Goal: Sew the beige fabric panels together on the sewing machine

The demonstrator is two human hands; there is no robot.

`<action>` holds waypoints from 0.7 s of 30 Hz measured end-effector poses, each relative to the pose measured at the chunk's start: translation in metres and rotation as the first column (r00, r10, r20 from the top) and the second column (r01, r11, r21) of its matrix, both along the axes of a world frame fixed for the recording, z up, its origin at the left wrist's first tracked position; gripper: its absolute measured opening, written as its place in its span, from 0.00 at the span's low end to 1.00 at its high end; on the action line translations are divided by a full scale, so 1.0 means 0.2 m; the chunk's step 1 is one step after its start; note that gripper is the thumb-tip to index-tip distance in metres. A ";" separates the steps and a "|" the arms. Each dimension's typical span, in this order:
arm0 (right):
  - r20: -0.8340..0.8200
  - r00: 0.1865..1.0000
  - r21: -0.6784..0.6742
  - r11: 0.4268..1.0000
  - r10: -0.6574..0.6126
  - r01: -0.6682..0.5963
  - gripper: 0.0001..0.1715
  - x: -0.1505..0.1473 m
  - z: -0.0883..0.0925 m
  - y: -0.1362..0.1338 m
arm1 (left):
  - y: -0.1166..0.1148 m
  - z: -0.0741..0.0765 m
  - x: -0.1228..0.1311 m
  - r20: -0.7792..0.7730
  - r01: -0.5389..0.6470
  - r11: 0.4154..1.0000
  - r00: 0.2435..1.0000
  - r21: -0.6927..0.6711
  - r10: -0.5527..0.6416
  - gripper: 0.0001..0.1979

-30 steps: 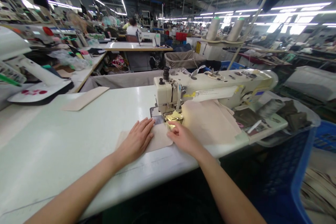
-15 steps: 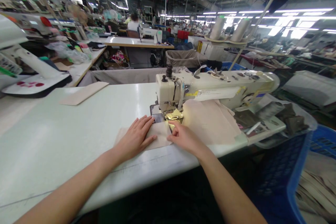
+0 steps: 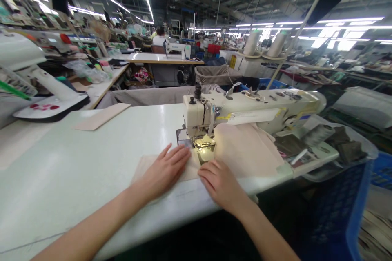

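Note:
A cream sewing machine (image 3: pixel 192 114) stands on the pale table, its needle area lit yellow over a shiny metal plate (image 3: pixel 206 154). In front of it lies a beige fabric piece (image 3: pixel 192 167), partly covered by my hands. My left hand (image 3: pixel 168 167) rests flat on this piece, fingers stretched toward the presser foot. At the fabric's right edge, just below the metal plate, my right hand (image 3: pixel 219 181) is closed with its fingertips pinched on the edge. Another, larger beige fabric (image 3: pixel 245 151) spreads to the right, under the machine's arm.
A folded beige piece (image 3: pixel 102 117) lies at the table's back left. To the right are a clear plastic tray (image 3: pixel 367 149) with thread and scraps and a blue basket (image 3: pixel 352 212) holding fabric. A white lamp-like device (image 3: pixel 49 77) stands left. Thread cones (image 3: pixel 251 43) rise behind.
My right hand has drawn back toward the table edge, its pointing finger now curled into a pinch. My left hand still lies flat, fingers closer together. The view has tilted slightly.

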State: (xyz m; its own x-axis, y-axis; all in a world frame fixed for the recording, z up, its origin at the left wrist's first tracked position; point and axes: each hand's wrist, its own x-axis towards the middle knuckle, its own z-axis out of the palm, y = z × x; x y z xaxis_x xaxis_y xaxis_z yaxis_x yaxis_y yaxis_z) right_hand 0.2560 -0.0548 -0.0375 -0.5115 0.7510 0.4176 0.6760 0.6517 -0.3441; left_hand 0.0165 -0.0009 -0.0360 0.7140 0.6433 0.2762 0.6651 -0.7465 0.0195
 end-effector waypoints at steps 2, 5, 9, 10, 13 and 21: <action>-0.006 1.000 0.032 0.999 -0.019 0.019 0.09 -0.01 -0.01 -0.02 | -0.02 0.01 0.07 0.020 0.038 0.999 0.999 -0.009 -0.038 0.20; -0.018 0.999 0.055 0.998 -0.030 0.031 0.10 -0.02 -0.03 -0.01 | -0.02 0.01 0.16 0.069 -0.019 0.999 0.997 -0.038 0.022 0.19; -0.036 0.996 0.024 0.997 -0.078 0.079 0.10 -0.03 -0.06 0.03 | 0.04 0.01 0.18 0.091 -0.020 0.996 0.995 -0.092 0.028 0.16; -0.042 0.995 0.020 0.996 -0.086 0.087 0.10 -0.04 -0.06 0.03 | 0.05 0.02 0.17 0.095 -0.019 0.995 0.995 -0.101 0.029 0.16; -0.058 0.994 0.025 0.995 -0.090 0.092 0.09 -0.04 -0.07 0.05 | 0.08 0.04 0.15 0.101 -0.019 0.993 0.994 -0.118 0.031 0.15; -0.067 0.992 0.042 0.994 -0.103 0.106 0.08 -0.05 -0.06 0.07 | 0.10 0.03 0.14 0.141 -0.001 0.994 0.990 -0.107 0.016 0.16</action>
State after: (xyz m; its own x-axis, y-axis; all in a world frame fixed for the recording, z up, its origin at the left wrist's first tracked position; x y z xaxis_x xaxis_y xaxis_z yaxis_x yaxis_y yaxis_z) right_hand 0.2461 -0.0402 -0.0502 -0.4023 0.7784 0.4819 0.7184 0.5947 -0.3608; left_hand 0.0450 0.0192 -0.0293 0.6673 0.6802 0.3035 0.6561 -0.7297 0.1927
